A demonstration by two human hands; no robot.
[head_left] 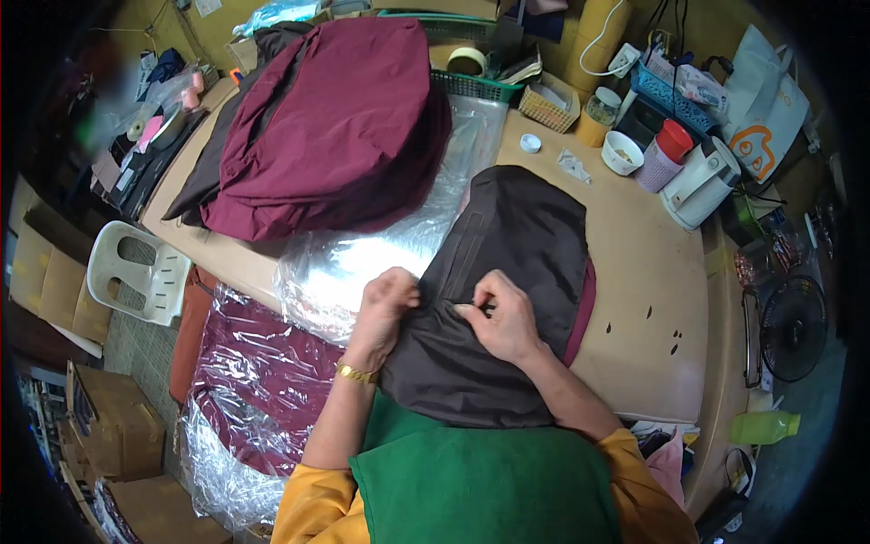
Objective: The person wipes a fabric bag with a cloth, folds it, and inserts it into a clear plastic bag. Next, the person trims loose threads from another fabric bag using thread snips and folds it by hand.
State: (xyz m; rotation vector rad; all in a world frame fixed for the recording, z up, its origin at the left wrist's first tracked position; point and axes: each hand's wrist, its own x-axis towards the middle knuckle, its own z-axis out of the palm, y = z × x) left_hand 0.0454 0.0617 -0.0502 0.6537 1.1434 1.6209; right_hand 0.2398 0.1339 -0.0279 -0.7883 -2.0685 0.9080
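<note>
A dark brown fabric piece (507,363) with a maroon layer (582,313) showing along its right edge lies across the table's front edge. A narrow stitched strip runs down its upper left part. My left hand (388,304) is over the left edge of the fabric, fingers curled together; what they hold, if anything, is too small to tell. My right hand (500,317) pinches at the dark fabric near the strip's lower end, thumb and forefinger pressed together. Further back lies a large pile of maroon and dark fabric (335,118).
Clear plastic sheeting (362,263) lies left of my hands. A plastic-wrapped maroon bundle (272,381) and a white chair (140,272) are lower left. At the back right stand a basket (548,107), a bowl (622,154), a red cup (673,140) and a white appliance (702,181).
</note>
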